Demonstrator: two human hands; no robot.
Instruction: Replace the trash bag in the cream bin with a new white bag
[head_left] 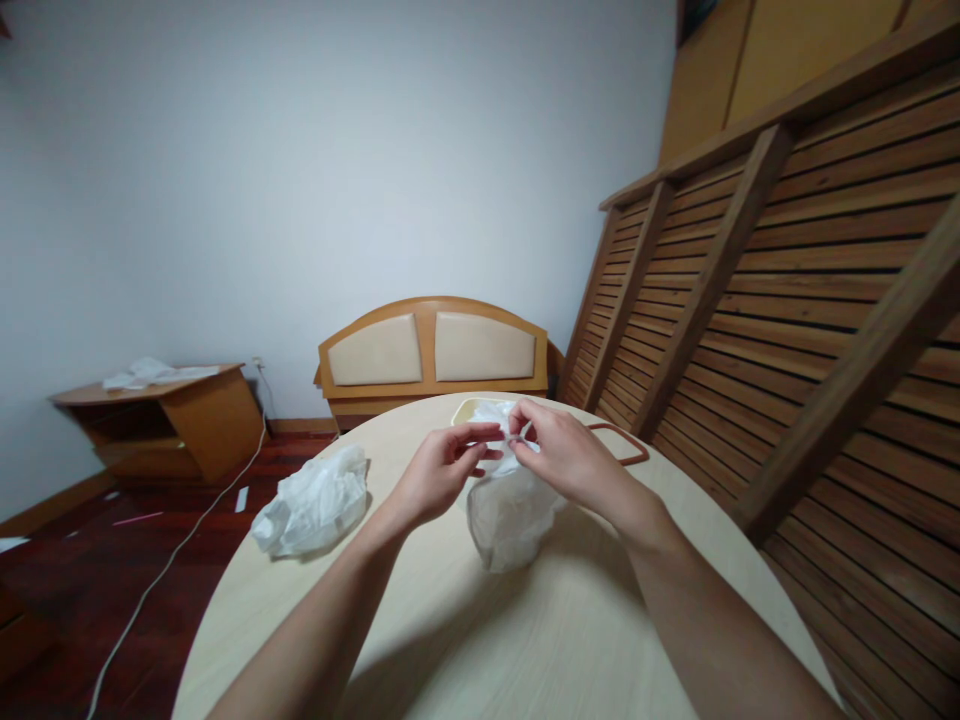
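Observation:
A clear plastic bag (510,520) stands on the round pale wooden table (480,640), its top gathered up. My left hand (442,470) pinches the gathered top from the left with thumb and fingers closed. My right hand (566,455) grips the same bunched top from the right, fingers curled on it. A crumpled white plastic bag (315,505) lies on the table to the left, apart from both hands. Behind my hands sits a pale bowl-like container (469,408), partly hidden.
A reddish rubber band or loop (626,445) lies on the table at the right. A slatted wooden frame (787,300) leans close along the right side. A headboard (431,350) stands against the far wall. A low wooden cabinet (165,420) and a white cable (172,570) are on the left floor.

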